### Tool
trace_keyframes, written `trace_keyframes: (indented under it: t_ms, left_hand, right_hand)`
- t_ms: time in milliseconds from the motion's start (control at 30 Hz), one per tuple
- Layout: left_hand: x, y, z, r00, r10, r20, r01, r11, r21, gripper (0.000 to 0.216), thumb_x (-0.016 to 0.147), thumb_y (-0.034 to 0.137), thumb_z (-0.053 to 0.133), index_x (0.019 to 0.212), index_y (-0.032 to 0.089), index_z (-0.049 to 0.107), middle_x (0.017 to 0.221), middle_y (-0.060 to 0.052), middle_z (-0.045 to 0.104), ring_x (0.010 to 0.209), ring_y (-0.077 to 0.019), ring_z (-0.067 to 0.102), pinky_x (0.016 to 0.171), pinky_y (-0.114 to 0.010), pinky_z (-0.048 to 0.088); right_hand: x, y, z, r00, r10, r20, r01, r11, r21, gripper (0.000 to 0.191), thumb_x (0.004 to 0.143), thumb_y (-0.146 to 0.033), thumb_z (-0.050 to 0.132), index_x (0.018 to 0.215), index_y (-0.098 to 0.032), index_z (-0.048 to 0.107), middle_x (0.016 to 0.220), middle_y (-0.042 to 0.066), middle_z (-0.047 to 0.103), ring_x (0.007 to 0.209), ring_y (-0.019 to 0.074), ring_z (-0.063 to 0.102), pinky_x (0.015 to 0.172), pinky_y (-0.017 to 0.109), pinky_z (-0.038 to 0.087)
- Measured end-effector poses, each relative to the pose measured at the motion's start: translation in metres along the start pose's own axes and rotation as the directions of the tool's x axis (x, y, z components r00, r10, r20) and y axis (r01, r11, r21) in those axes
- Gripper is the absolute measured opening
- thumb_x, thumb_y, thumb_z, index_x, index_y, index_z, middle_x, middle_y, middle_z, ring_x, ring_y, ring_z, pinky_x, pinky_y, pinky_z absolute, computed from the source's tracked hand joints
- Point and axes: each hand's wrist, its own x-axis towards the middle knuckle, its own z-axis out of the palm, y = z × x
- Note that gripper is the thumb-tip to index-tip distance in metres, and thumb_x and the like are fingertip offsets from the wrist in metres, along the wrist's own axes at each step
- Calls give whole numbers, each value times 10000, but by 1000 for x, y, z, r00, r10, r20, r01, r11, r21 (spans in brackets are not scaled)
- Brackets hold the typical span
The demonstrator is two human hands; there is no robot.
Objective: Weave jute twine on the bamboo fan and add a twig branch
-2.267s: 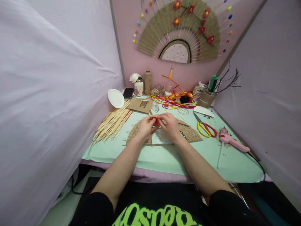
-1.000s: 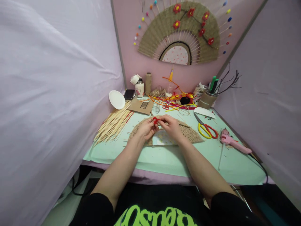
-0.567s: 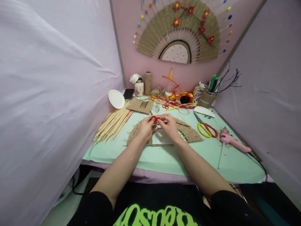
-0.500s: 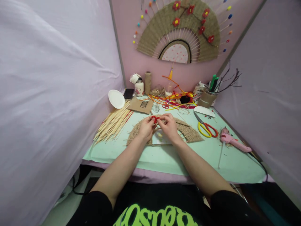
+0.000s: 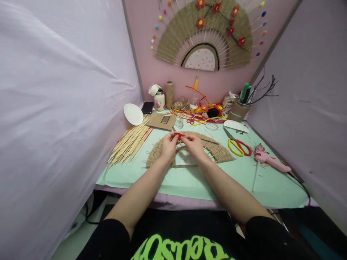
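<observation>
Between my two hands is a small bent red pipe cleaner (image 5: 179,135), pinched from both sides above the table. My left hand (image 5: 169,143) grips its left end with thumb and fingers. On the other side my right hand (image 5: 193,143) pinches the right end, fingers bent together. Beneath both hands lies a half-round fan (image 5: 221,151) woven of twine over thin sticks, partly covered by my hands and wrists. A pale panel sits in the middle of the fan, its details unclear.
Thin wooden sticks (image 5: 130,142) and a cardboard piece (image 5: 160,121) lie left. Scissors (image 5: 238,146) and a pink glue gun (image 5: 269,159) lie right. Coloured pipe cleaners (image 5: 203,117), a bottle (image 5: 159,101) and a pot with twigs (image 5: 240,110) stand behind. A decorated fan (image 5: 173,45) hangs on the wall.
My right hand's fingers have drawn in lower and closer around the red pipe cleaner, which looks more spread out between the hands. The view has shifted slightly.
</observation>
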Motion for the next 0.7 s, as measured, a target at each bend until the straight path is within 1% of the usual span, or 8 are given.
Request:
trace_keyframes:
  t_ms: [100, 200, 300, 367, 400, 533, 600, 700]
  left_hand:
    - [2, 4, -1, 999, -20, 32, 22, 998, -64, 85, 769, 159, 660, 781, 157, 576, 744, 18, 607, 669, -64, 560, 626, -161, 438]
    - [2, 11, -2, 987, -129, 94, 143, 976, -163, 91, 775, 127, 656, 755, 137, 567, 694, 17, 572, 598, -45, 523, 576, -145, 410]
    - [1, 19, -4, 945, -272, 181, 310, 921, -234, 115, 757, 88, 667, 752, 128, 559, 655, 18, 539, 553, -39, 492, 519, -132, 377]
    - [1, 22, -5, 913, -328, 244, 388, 884, -262, 118, 749, 53, 656, 762, 124, 563, 670, 5, 552, 567, -45, 504, 514, -127, 384]
    - [1, 22, -6, 901, -340, 271, 410, 872, -268, 115, 747, 35, 643, 774, 121, 571, 683, -2, 562, 571, -45, 508, 515, -126, 390]
    - [2, 19, -7, 888, -331, 320, 419, 869, -263, 121, 744, 5, 619, 811, 104, 605, 703, -11, 578, 568, -38, 504, 521, -118, 402]
    - [3, 16, -8, 898, -310, 312, 394, 882, -257, 103, 742, 22, 638, 805, 98, 608, 704, -11, 578, 571, -35, 502, 532, -118, 402]
    - [3, 12, -7, 916, -279, 290, 349, 909, -229, 119, 729, 69, 688, 820, 95, 615, 715, -8, 583, 563, -29, 490, 544, -126, 394]
  right_hand:
    - [0, -5, -4, 1000, -30, 4, 30, 998, -50, 244, 666, -411, 648, 604, -180, 602, 656, 22, 601, 645, 159, 529, 626, 287, 426]
    - [4, -10, -15, 993, -51, 104, 50, 999, 10, 264, 673, -430, 657, 632, -185, 570, 635, 4, 573, 598, 138, 497, 591, 272, 414]
    - [10, -13, -29, 984, -155, 88, 153, 988, 22, 241, 732, -420, 615, 684, -189, 565, 643, -6, 556, 596, 127, 482, 588, 262, 406]
    - [13, -14, -35, 967, -242, 75, 244, 969, -23, 194, 765, -383, 585, 734, -192, 575, 684, -3, 572, 619, 129, 495, 613, 266, 415]
    - [14, -14, -37, 954, -282, 99, 287, 957, -47, 169, 773, -362, 580, 772, -193, 589, 724, 3, 594, 649, 135, 515, 641, 273, 426]
    - [10, -15, -36, 892, -347, 290, 384, 919, -82, 212, 791, -316, 579, 950, -194, 646, 893, 41, 666, 810, 168, 587, 760, 304, 449]
    - [8, -17, -33, 877, -352, 327, 398, 913, -86, 232, 797, -306, 576, 981, -192, 659, 913, 51, 678, 808, 170, 592, 747, 307, 450]
    - [5, -20, -31, 879, -344, 331, 392, 916, -88, 215, 788, -290, 579, 952, -189, 674, 901, 52, 688, 780, 167, 590, 723, 302, 449]
